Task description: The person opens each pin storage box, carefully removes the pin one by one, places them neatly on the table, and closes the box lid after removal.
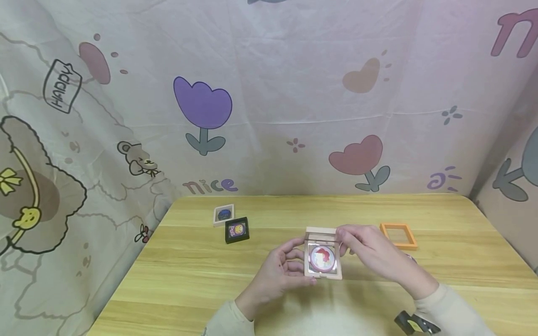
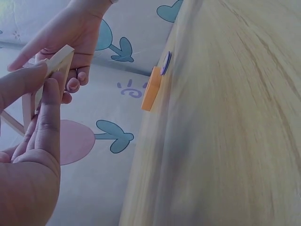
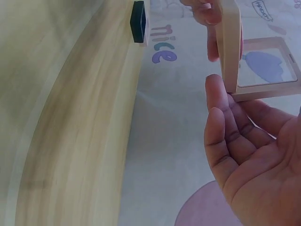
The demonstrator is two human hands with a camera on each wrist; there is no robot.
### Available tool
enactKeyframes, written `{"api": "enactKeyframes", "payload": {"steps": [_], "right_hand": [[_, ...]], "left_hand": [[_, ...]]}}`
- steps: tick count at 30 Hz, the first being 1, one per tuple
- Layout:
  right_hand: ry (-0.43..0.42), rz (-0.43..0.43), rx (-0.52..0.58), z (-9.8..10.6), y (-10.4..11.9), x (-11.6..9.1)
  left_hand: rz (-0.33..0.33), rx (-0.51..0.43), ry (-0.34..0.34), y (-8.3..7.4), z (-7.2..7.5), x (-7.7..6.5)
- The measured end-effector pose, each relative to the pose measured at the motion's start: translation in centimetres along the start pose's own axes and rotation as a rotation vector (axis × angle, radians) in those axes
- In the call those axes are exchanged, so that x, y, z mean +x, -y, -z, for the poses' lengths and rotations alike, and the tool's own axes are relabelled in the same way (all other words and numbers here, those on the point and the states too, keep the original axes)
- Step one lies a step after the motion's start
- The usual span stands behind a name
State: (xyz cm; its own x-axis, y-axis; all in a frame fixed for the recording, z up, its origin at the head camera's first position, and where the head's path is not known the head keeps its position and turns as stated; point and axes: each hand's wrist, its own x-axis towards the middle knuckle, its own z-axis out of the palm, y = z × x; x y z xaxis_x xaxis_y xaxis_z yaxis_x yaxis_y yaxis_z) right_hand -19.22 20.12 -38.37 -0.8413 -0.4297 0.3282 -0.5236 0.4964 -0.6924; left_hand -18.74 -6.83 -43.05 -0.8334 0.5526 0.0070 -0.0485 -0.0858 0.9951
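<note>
A cream hinged display frame is held up above the table, its two halves swung apart. Inside the lower half lies a round badge with a red figure and a pinkish rim. My left hand grips this half by its left side, thumb at the bottom edge. At the upper right corner, my right hand pinches the raised half with thumb and fingers. In the right wrist view the clear window of the raised half stands at roughly a right angle to the other half, with right fingertips near the hinge.
An orange frame lies on the wooden table at right, and a round badge shows beside it in the left wrist view. At back left, a black frame touches a pale frame. Printed cloth hangs behind.
</note>
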Motion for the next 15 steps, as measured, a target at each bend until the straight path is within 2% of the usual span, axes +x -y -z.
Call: {"api": "enactKeyframes", "payload": {"steps": [9, 15], "right_hand": [[0.073, -0.118, 0.058, 0.23, -0.04, 0.6], [0.072, -0.133, 0.03, 0.24, -0.22, 0.72]], "left_hand": [[0.025, 0.0, -0.003, 0.66, 0.36, 0.13], [0.012, 0.007, 0.009, 0.74, 0.34, 0.35]]}}
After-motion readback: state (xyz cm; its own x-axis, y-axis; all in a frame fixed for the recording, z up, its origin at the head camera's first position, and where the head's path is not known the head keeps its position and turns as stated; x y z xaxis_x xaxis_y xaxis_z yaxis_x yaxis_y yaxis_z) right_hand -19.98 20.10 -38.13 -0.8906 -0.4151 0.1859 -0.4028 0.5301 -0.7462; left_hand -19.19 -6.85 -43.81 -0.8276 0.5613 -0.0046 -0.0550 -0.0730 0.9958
